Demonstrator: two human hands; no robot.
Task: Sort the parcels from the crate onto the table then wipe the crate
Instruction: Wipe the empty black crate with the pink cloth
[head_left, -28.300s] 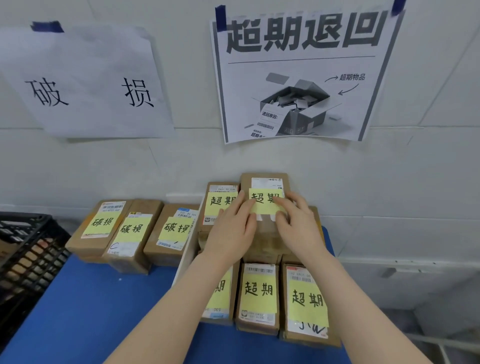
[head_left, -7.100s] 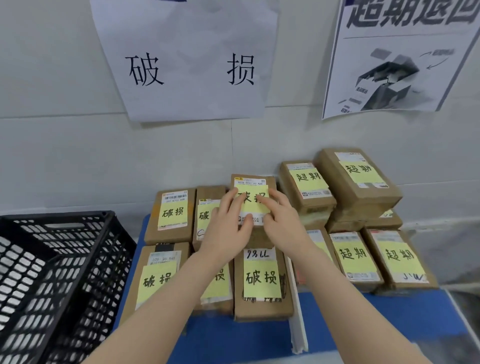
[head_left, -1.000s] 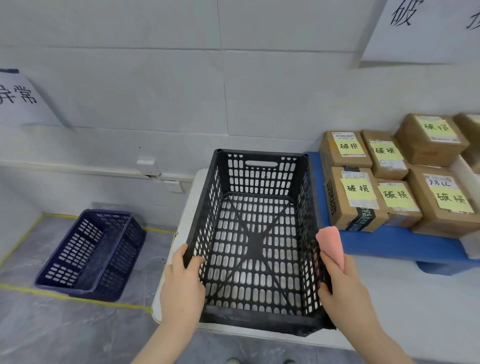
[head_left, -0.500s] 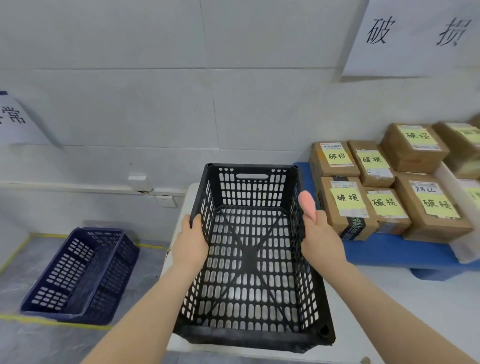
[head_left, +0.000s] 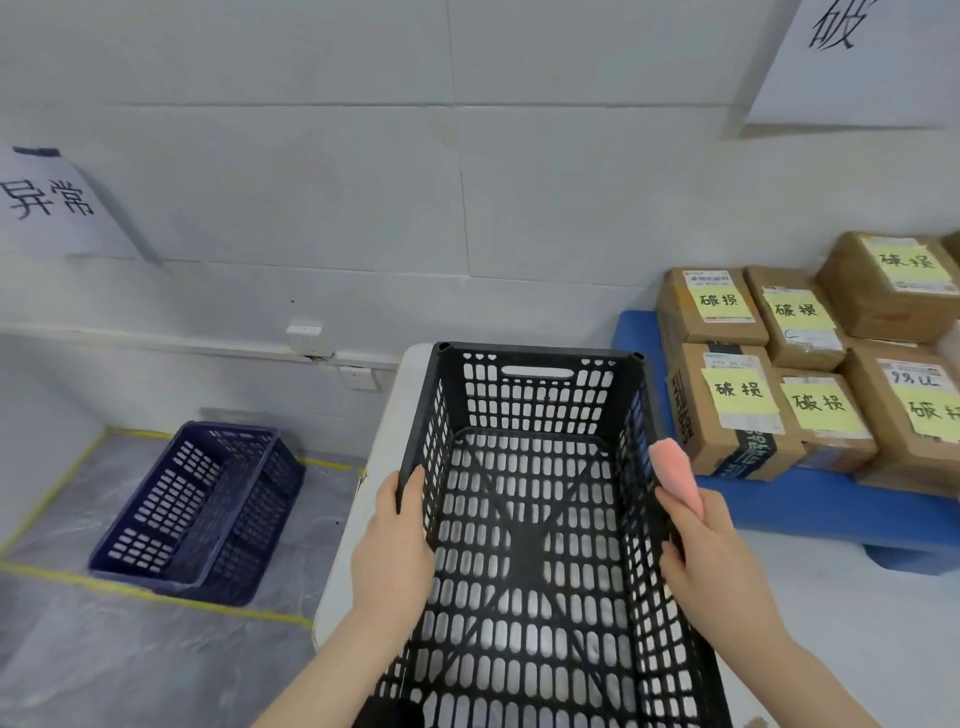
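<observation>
Mainly at risk: the black crate (head_left: 537, 395) sits close to the white surface's (head_left: 387, 431) edge at 9 o'clock. I judge that a hard wipe or a shove that way could slide it off toward the floor.
Cloth risk: the slotted walls could snag the pink cloth (head_left: 675, 475), or it could slip loose, since one hand has both cloth and rim.
Parcel risk: the labelled parcels (head_left: 727, 410) stand just beside the crate at 3 o'clock, on a blue mat (head_left: 810, 504), so a push that way may knock them.
Crate look: black plastic with oval slots all over the walls and floor, crossed ribs on the bottom and a handle slot in the far wall. No parcels are inside.
Crate place: at 6 o'clock, long side pointing to 12.
Left hand (head_left: 395, 540): holds the left wall, thumb over the rim.
Right hand (head_left: 711, 561): grips the right rim and also holds the rolled cloth, which sticks up toward 12.
Stage: the wiping seems not yet begun.
</observation>
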